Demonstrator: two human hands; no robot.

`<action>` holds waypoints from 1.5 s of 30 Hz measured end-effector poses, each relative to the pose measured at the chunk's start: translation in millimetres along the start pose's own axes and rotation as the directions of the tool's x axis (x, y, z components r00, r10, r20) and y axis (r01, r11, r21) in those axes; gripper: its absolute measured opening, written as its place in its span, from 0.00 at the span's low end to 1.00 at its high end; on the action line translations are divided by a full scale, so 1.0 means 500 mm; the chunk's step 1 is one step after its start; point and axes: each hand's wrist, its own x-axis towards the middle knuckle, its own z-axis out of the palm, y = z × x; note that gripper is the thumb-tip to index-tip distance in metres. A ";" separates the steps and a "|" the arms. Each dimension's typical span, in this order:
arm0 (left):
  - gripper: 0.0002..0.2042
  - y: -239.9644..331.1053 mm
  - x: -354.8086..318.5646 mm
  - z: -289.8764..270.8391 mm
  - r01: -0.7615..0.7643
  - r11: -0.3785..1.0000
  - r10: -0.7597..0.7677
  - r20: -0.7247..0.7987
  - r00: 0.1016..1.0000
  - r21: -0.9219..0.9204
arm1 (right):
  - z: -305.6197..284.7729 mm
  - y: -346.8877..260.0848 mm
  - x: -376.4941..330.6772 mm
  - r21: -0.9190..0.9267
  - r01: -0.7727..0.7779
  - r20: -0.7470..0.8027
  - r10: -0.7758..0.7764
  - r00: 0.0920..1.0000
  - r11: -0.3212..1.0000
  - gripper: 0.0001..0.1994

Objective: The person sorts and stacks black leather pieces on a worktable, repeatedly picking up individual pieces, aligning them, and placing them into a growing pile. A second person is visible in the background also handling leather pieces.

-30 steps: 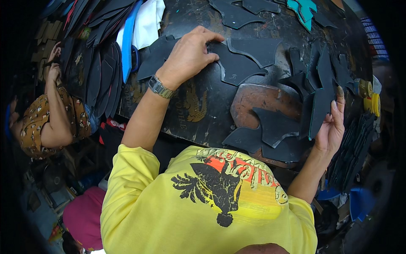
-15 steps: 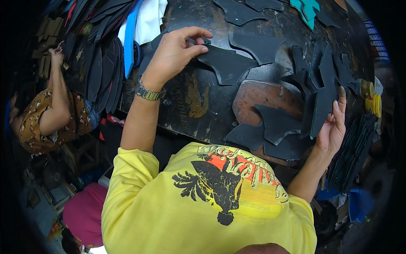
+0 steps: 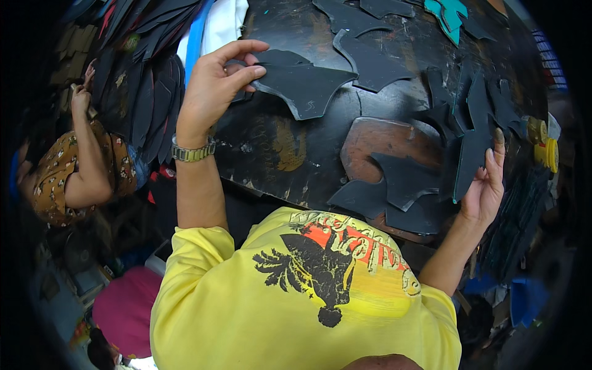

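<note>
Your left hand (image 3: 213, 92) pinches a black cut piece (image 3: 305, 83) by its left end, thumb on top, fingers under; the piece sits at the upper left of the dark worktable (image 3: 277, 154). Your right hand (image 3: 484, 185) is at the table's right edge, fingers spread flat against a stack of upright black pieces (image 3: 472, 132), not closed around them. More black cutouts (image 3: 394, 191) lie at the table's near edge.

Even, fairly bright overhead light; soft glare on the dark worktop (image 3: 290, 154). Fisheye bending and black vignetting at the rim; edges blurred, centre sharp.
</note>
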 end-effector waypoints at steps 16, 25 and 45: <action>0.16 -0.014 0.036 0.030 -0.098 0.995 0.101 0.114 0.988 -0.037 | -0.011 0.005 -0.005 -0.003 -0.015 0.009 0.015 1.000 1.000 0.27; 0.13 0.013 0.182 0.157 -0.162 0.987 0.158 0.166 0.973 0.010 | 0.011 0.019 -0.005 -0.032 -0.036 -0.010 0.036 0.999 0.999 0.28; 0.09 0.001 0.176 0.191 -0.482 0.700 0.445 0.206 0.872 0.527 | 0.009 0.028 0.003 -0.007 -0.037 -0.009 0.037 0.999 0.999 0.30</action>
